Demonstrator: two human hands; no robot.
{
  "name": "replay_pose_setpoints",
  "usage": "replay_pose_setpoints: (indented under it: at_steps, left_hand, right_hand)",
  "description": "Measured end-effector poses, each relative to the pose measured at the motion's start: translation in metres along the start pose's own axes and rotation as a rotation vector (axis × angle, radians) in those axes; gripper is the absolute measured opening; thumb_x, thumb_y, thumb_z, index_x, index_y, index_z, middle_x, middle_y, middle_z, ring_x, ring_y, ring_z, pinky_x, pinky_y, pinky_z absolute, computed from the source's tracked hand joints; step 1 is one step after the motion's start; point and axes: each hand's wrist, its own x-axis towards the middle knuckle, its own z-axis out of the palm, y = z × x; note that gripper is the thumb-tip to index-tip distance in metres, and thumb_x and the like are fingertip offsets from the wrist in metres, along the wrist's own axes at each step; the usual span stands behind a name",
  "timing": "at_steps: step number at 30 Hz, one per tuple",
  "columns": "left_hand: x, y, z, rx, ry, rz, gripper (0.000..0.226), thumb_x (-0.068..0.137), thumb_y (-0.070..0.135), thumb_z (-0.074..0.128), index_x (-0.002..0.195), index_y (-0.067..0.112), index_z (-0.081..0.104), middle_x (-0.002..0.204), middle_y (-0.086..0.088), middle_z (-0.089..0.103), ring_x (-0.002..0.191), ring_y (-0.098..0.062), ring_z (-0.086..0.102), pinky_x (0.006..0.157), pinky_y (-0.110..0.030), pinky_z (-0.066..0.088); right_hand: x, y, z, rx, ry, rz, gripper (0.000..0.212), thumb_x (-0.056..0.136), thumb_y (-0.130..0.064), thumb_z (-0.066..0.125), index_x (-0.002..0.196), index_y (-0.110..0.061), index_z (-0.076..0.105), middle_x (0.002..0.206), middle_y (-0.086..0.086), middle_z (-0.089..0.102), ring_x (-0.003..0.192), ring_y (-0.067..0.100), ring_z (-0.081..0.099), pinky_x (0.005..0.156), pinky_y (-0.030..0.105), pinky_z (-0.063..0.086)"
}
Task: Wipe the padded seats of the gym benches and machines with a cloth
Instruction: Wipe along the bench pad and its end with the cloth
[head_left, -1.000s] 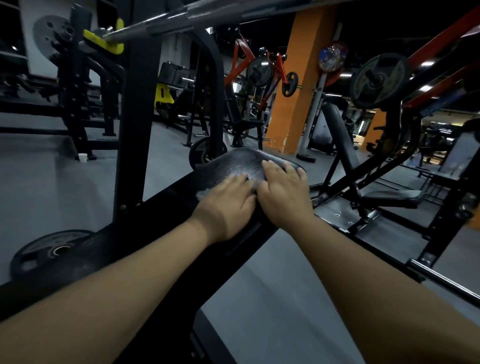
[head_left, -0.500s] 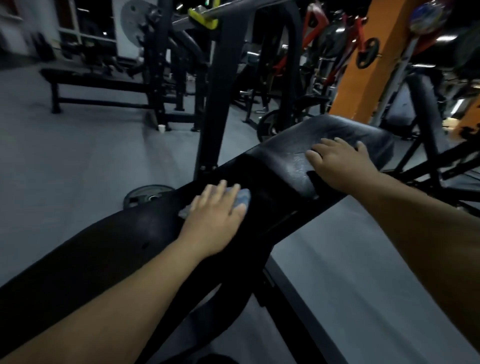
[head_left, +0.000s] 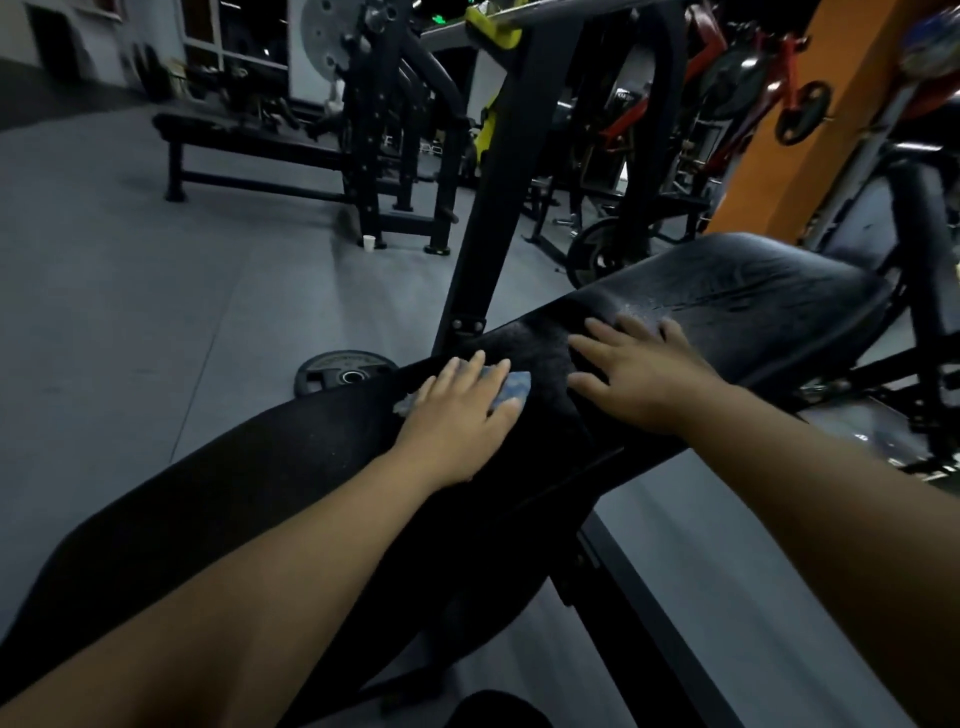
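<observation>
Pressing the cloth (head_left: 515, 388) onto the far end of the near pad (head_left: 270, 488), the left hand (head_left: 457, 418) is lying flat with fingers straight and nearly together, while the right hand (head_left: 647, 376) is resting just right of it, fingers spread, on the streaked far pad (head_left: 737, 296).

Left hand (head_left: 457, 418), cloth (head_left: 514, 388) farther down pad (head_left: 249, 499)

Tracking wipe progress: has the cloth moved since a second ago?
Yes. The cloth, under the left hand, came off the far seat pad onto the long pad.
</observation>
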Motion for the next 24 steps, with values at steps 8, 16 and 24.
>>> replay_pose_setpoints:
  at_steps: [8,16,24]
  left_hand:
    - [0.007,-0.022,0.001,0.084,0.066,-0.128,0.062,0.1,0.055,0.022,0.158,0.033,0.017,0.167,0.002,0.009,0.153,-0.021,0.005,0.124,-0.039,0.006]
    - [-0.068,-0.096,-0.015,-0.025,-0.008,0.011,0.074,0.089,0.069,0.015,0.156,0.038,0.018,0.165,0.015,0.004,0.151,-0.004,-0.003,0.12,-0.022,-0.002]
    - [-0.102,-0.071,-0.007,-0.02,0.009,0.101,0.061,0.1,0.052,0.026,0.157,0.034,0.017,0.163,0.017,0.002,0.15,-0.002,-0.006,0.118,-0.019,-0.006]
  right_hand:
    - [-0.007,-0.027,0.007,-0.027,-0.029,-0.137,0.065,0.098,-0.067,0.017,0.157,-0.043,0.01,0.167,-0.012,0.003,0.154,0.017,-0.003,0.121,0.057,-0.002]
    - [-0.006,-0.03,0.009,-0.031,-0.037,-0.124,0.071,0.092,-0.07,0.008,0.158,-0.043,0.006,0.167,-0.013,-0.001,0.154,0.017,-0.005,0.122,0.057,-0.001]
    - [-0.002,-0.078,0.006,-0.065,-0.096,-0.159,0.08,0.088,-0.077,0.007,0.158,-0.04,0.004,0.167,-0.013,-0.003,0.154,0.019,-0.006,0.122,0.056,0.001]
